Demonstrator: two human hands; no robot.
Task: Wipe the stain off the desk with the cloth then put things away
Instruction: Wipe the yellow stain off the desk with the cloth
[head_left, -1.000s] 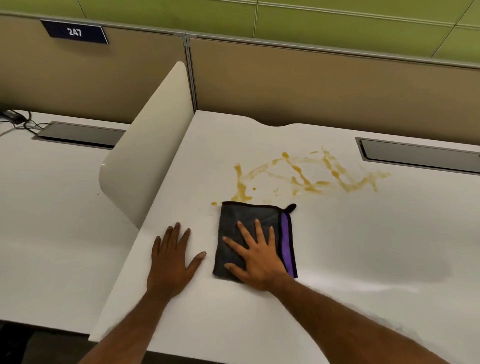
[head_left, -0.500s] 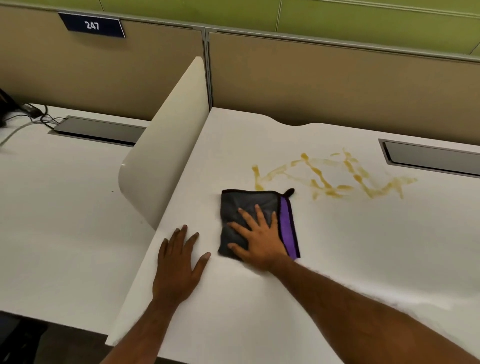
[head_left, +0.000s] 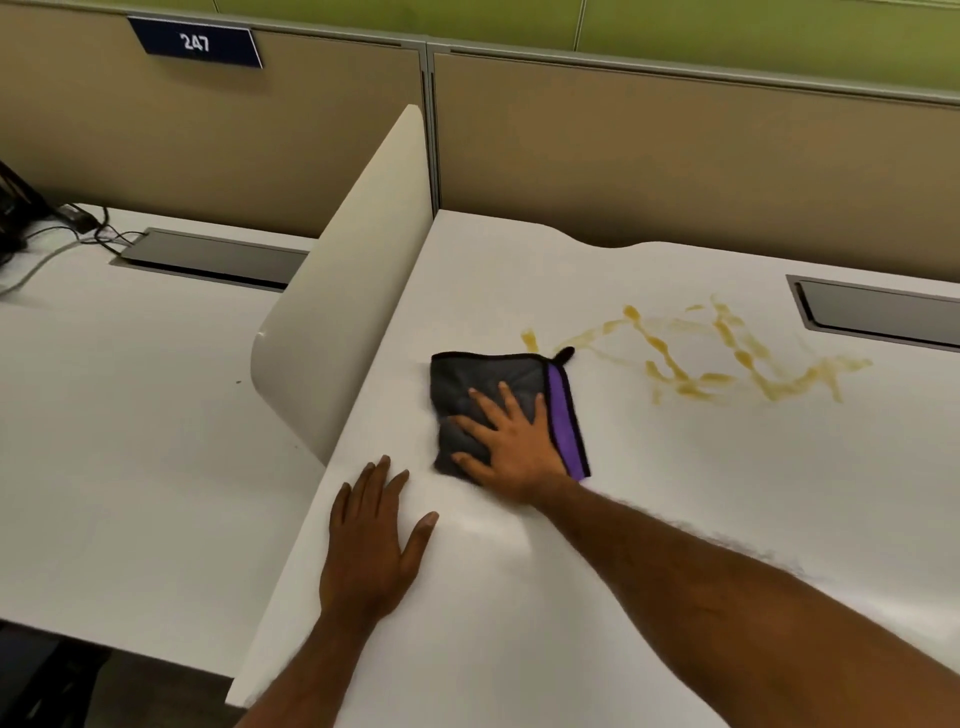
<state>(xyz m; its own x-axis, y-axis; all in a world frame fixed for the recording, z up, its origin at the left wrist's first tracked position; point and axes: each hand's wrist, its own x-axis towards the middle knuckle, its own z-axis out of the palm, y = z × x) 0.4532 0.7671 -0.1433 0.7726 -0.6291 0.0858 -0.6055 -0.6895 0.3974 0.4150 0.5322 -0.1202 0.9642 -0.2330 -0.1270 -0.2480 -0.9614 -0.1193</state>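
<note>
- The right hand (head_left: 511, 447) is pressing flat on the folded grey cloth (head_left: 488, 379), with its fingers spread and straight. It is pushing the cloth, not pinching it.
- The cloth is lying on the white desk (head_left: 675, 519), with its purple-trimmed edge facing right. Its long axis is running away from the person.
- The yellow-brown stain (head_left: 727, 358) is lying beyond the cloth and to its right, and its long axis is running across the desk. The nearest blob is sitting just past the cloth's far edge, so I judge the next stroke should go forward and to the right.
- The right hand is the nearer one to the stain. The left hand (head_left: 371, 540) is resting open on the desk, just left of the cloth.
- Compared with a second ago, the cloth's near-left corner is bunching under the thumb. The left streak is looking shorter, and the small spot beside the cloth is no longer showing. The left hand is staying put.
</note>
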